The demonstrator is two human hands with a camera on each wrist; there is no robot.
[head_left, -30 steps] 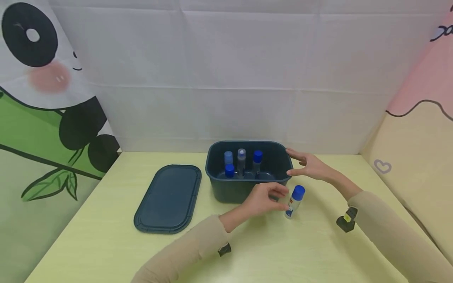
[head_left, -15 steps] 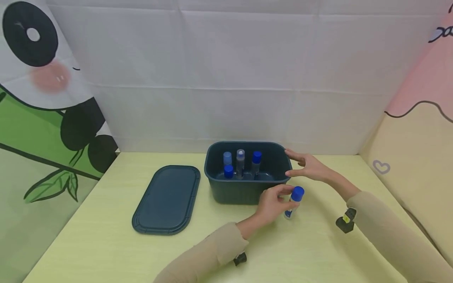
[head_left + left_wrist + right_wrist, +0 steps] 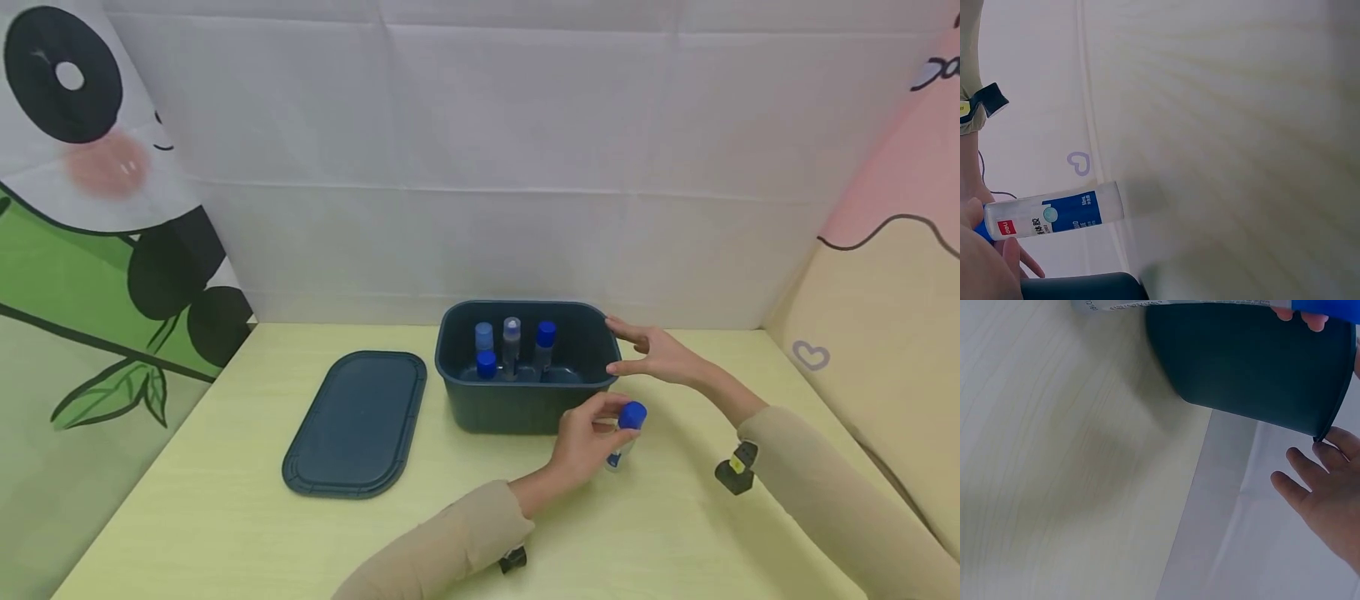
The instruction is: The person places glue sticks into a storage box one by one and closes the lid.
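My left hand (image 3: 587, 440) pinches a clear glue bottle (image 3: 1054, 215) by its blue cap (image 3: 633, 414). The bottle carries a blue-and-white label and stands just in front of the dark teal bin (image 3: 510, 410); whether its base touches the table cannot be told. With fingers spread and fairly straight, my right hand (image 3: 656, 354) touches the bin's right end at the rim, index finger at the far corner and thumb at the near one. Inside the bin stand several bottles, among them a clear-capped bottle (image 3: 511, 346) and a blue-capped bottle (image 3: 544, 346).
A flat teal lid (image 3: 358, 423) lies on the pale yellow table (image 3: 225, 517), left of the bin. White cloth (image 3: 510, 167) hangs behind, with printed cartoon panels at both sides.
My left hand has moved right and closed its fingers on the glue bottle's cap. The bottle has shifted very slightly. My right hand stays at the bin's rim.
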